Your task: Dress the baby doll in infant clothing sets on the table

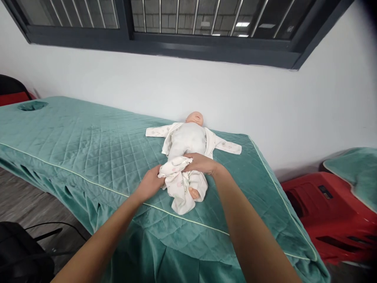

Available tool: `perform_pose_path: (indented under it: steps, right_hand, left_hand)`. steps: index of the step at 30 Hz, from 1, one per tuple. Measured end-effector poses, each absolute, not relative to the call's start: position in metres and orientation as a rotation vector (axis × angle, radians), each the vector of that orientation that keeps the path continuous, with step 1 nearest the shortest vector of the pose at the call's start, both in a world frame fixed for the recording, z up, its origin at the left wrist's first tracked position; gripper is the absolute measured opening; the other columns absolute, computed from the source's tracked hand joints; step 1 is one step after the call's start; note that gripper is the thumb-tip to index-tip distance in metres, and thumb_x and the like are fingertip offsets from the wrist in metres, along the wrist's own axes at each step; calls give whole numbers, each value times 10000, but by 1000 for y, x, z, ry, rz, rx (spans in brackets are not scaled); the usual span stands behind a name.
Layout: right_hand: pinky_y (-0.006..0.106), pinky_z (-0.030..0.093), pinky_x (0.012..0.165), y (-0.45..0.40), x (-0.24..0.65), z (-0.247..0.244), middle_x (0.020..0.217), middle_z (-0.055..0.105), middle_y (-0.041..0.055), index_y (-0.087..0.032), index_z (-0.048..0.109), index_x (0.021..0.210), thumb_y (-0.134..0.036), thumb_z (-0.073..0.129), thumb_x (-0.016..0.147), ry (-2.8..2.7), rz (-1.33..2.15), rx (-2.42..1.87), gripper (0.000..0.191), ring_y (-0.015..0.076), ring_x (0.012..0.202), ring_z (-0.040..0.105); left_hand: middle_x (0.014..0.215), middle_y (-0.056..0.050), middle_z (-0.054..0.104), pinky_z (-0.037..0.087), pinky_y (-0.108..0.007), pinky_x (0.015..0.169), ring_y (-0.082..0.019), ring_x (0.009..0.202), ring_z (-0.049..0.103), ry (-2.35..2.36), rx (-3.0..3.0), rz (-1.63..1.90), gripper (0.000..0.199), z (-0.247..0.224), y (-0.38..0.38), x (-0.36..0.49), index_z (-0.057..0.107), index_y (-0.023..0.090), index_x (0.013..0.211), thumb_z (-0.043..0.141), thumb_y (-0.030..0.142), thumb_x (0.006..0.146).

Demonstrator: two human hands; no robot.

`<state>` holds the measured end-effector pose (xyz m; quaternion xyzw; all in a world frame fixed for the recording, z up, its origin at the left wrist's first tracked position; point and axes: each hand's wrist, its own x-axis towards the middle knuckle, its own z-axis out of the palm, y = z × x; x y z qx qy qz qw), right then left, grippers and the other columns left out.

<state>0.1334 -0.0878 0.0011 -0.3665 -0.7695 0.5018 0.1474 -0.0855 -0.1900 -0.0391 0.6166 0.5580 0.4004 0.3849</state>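
Note:
A baby doll (194, 117) lies on its back on a green quilted bed, its head toward the wall. It wears a white bodysuit (188, 137), and an open patterned jacket (227, 146) spreads its sleeves to both sides. White printed baby pants (180, 188) are bunched around the doll's lower legs, with one foot (193, 192) showing at an opening. My left hand (150, 182) grips the pants at their left edge. With closed fingers, my right hand (200, 163) holds the upper part of the same pants, over the doll's legs; its fingertips are partly hidden by cloth.
The green bed (97, 137) runs along a white wall beneath a barred window (188, 43). It has a face hole (33, 105) at the far left. A red plastic chair (330, 212) stands at the right, and a black object (23, 251) is at lower left.

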Motion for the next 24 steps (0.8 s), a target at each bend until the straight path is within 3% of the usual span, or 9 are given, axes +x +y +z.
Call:
perform_pose_path:
  steps: [9,13,24]
  right_hand:
    - [366,499,987,-91,134,8,1208,723,33,-217,709,1178,-406,853,647,-2167,1505,-1093,581,274,1127,654]
    - [387,474,1031,-89,135,3,1239,710,36,-215,694,1205,-394,831,682,-2142,1476,-1099,569,279,1168,636]
    - [417,446,1068,-75,133,-10,1270,694,47,-205,700,1205,-303,760,747,-2158,1328,-1043,472,279,1207,611]
  left_hand:
    - [875,-55,695,448,-305,725,-224,822,631,1609,1728,1162,131,-53,-138,-91,565,196,841,527,321,851]
    - [833,-55,684,415,-294,652,-224,760,625,1729,1835,1087,125,-55,-114,-88,550,207,905,572,320,857]
    - [963,-70,684,379,-267,717,-220,850,651,1946,2071,909,111,-50,-92,-83,525,199,1019,515,279,943]
